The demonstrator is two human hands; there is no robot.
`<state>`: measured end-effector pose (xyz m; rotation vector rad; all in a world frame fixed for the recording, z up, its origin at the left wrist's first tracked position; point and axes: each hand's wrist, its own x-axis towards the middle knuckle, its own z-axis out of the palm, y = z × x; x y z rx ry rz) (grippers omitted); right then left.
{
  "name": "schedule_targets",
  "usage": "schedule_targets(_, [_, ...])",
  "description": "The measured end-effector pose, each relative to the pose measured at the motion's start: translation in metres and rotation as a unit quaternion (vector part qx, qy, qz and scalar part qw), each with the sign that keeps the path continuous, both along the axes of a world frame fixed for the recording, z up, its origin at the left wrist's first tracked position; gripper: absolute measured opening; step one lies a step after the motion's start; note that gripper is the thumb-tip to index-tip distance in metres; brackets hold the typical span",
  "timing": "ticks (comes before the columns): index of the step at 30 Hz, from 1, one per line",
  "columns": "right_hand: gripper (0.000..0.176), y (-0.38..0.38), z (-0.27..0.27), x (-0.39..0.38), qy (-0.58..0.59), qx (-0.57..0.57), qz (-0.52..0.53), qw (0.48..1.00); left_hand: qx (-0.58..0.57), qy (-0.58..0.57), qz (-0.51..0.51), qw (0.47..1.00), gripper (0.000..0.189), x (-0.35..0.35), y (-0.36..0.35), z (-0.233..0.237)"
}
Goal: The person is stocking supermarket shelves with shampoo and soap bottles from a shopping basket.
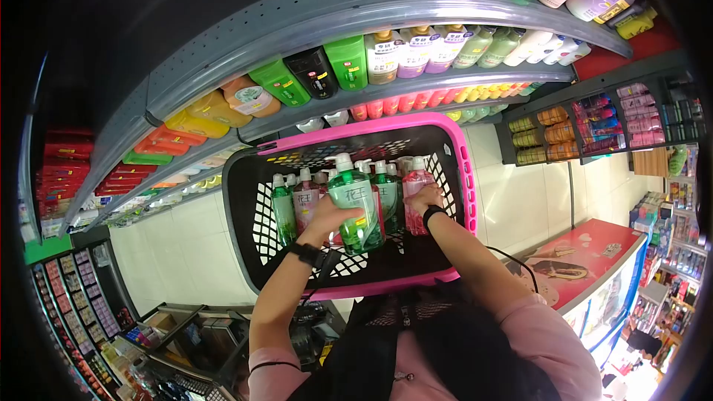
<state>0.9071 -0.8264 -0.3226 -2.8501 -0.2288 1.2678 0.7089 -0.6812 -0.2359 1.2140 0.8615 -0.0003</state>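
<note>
My left hand (330, 220) is wrapped round a green pump bottle (356, 212) with a white pump head, held upright above the basket. On the right, my right hand (424, 198) grips a pink pump bottle (417, 217) inside the basket, by its upper part. The black basket with a pink rim (469, 193) holds several more pump bottles, among them a green one (284, 215) at the left and a pink one (305, 204) beside it. Parts of the bottles behind the lifted green one are hidden.
Beyond the basket runs a curved shelf (297, 22) with several bottles on its tiers. A dark rack (538, 160) of small goods stands at the right, near a red-topped display (575, 260). Below left is a cart-like stand (186, 312) with boxes.
</note>
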Motion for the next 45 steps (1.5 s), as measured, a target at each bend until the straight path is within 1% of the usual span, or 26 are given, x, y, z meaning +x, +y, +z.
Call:
schedule_targets(1, [0.1, 0.001, 0.001, -0.001, -0.011, -0.019, 0.008, 1.0, -0.022, 0.018, 0.016, 0.999, 0.045, -0.007, 0.003, 0.009])
schedule_targets(3, [0.103, 0.007, 0.003, -0.005, -0.03, -0.032, 0.024, 0.999, -0.017, -0.016, 0.029, 0.999, 0.048, -0.023, 0.006, 0.004])
schedule_targets(7, [0.111, 0.01, -0.007, -0.018, -0.069, -0.056, 0.064, 0.994, -0.032, -0.062, 0.045, 0.997, 0.05, -0.034, 0.002, 0.038])
schedule_targets(8, [0.113, 0.007, -0.021, -0.023, -0.075, -0.038, 0.054, 0.995, -0.029, -0.073, 0.055, 0.995, 0.05, -0.035, 0.0, 0.046])
schedule_targets(9, [0.113, 0.008, -0.019, -0.026, -0.077, -0.035, 0.054, 0.995, -0.026, -0.084, 0.065, 0.994, 0.05, -0.036, 0.0, 0.05])
schedule_targets(11, [0.114, 0.014, -0.016, -0.031, -0.08, -0.047, -0.008, 0.996, -0.017, -0.087, 0.055, 0.995, 0.055, -0.042, -0.001, 0.05])
schedule_targets(13, [0.114, 0.016, -0.015, -0.03, -0.08, -0.034, -0.016, 0.996, -0.018, -0.084, 0.053, 0.995, 0.054, -0.045, -0.003, 0.053])
schedule_targets(15, [0.109, 0.016, -0.013, -0.029, -0.064, -0.022, -0.042, 0.997, -0.015, -0.075, 0.052, 0.996, 0.054, -0.048, -0.006, 0.058])
schedule_targets(16, [0.103, 0.017, -0.01, -0.027, -0.055, -0.018, -0.06, 0.997, -0.011, -0.073, 0.053, 0.996, 0.052, -0.049, -0.007, 0.059])
schedule_targets(20, [0.098, 0.017, 0.015, -0.022, -0.013, -0.012, -0.105, 0.994, 0.013, -0.07, 0.031, 0.997, 0.053, -0.049, -0.011, 0.077])
schedule_targets(21, [0.103, 0.011, 0.006, -0.022, -0.006, 0.03, -0.096, 0.995, 0.016, -0.069, 0.015, 0.997, 0.055, -0.049, -0.011, 0.081])
schedule_targets(22, [0.109, 0.01, -0.001, -0.018, 0.044, 0.046, -0.099, 0.993, 0.021, -0.077, 0.022, 0.997, 0.055, -0.046, -0.011, 0.089])
schedule_targets(24, [0.114, 0.021, 0.013, -0.032, -0.041, 0.044, -0.039, 0.997, 0.035, -0.094, 0.007, 0.995, 0.056, -0.042, -0.01, 0.1])
schedule_targets(25, [0.122, 0.017, 0.05, -0.019, 0.119, 0.178, -0.049, 0.976, 0.056, -0.108, 0.011, 0.992, 0.056, -0.036, -0.011, 0.116])
schedule_targets(26, [0.107, 0.014, 0.029, -0.026, 0.079, 0.291, -0.06, 0.951, 0.051, -0.132, 0.024, 0.99, 0.055, -0.03, -0.012, 0.132])
schedule_targets(27, [0.087, 0.011, -0.026, -0.03, 0.082, 0.417, -0.08, 0.902, 0.045, -0.154, 0.039, 0.986, 0.054, -0.025, -0.013, 0.146])
schedule_targets(29, [0.066, 0.013, 0.052, -0.017, 0.218, 0.5, -0.064, 0.836, 0.055, -0.169, 0.02, 0.984, 0.057, -0.019, -0.009, 0.17])
schedule_targets(30, [0.066, 0.012, 0.103, -0.008, 0.212, 0.51, -0.059, 0.831, 0.057, -0.175, 0.024, 0.983, 0.057, -0.014, -0.007, 0.184])
schedule_targets(32, [0.06, 0.011, 0.21, 0.014, 0.378, 0.57, -0.033, 0.729, 0.05, -0.187, 0.032, 0.981, 0.055, -0.003, -0.002, 0.213])
schedule_targets(33, [0.055, 0.012, 0.253, 0.024, 0.37, 0.613, -0.015, 0.698, 0.057, -0.192, 0.029, 0.979, 0.055, 0.005, 0.006, 0.222])
schedule_targets(35, [0.056, 0.017, 0.299, 0.047, 0.305, 0.646, -0.017, 0.7, 0.084, -0.221, 0.012, 0.972, 0.053, 0.024, 0.02, 0.242])
schedule_targets(37, [0.057, 0.03, 0.343, 0.074, 0.239, 0.68, 0.053, 0.691, 0.13, -0.261, 0.007, 0.956, 0.05, 0.049, 0.032, 0.267])
schedule_targets(39, [0.052, 0.058, 0.369, 0.103, 0.266, 0.73, 0.066, 0.626, 0.13, -0.254, 0.006, 0.959, 0.046, 0.072, 0.047, 0.29])
schedule_targets(41, [0.043, 0.093, 0.381, 0.142, 0.324, 0.655, 0.022, 0.683, 0.102, -0.255, 0.006, 0.961, 0.042, 0.095, 0.073, 0.296])
schedule_targets(43, [0.036, 0.114, 0.413, 0.158, 0.306, 0.648, -0.029, 0.696, 0.065, -0.273, 0.015, 0.96, 0.039, 0.121, 0.079, 0.319])
schedule_targets(45, [0.032, 0.138, 0.427, 0.174, 0.307, 0.67, -0.065, 0.672, 0.033, -0.249, 0.026, 0.967, 0.039, 0.144, 0.1, 0.324])
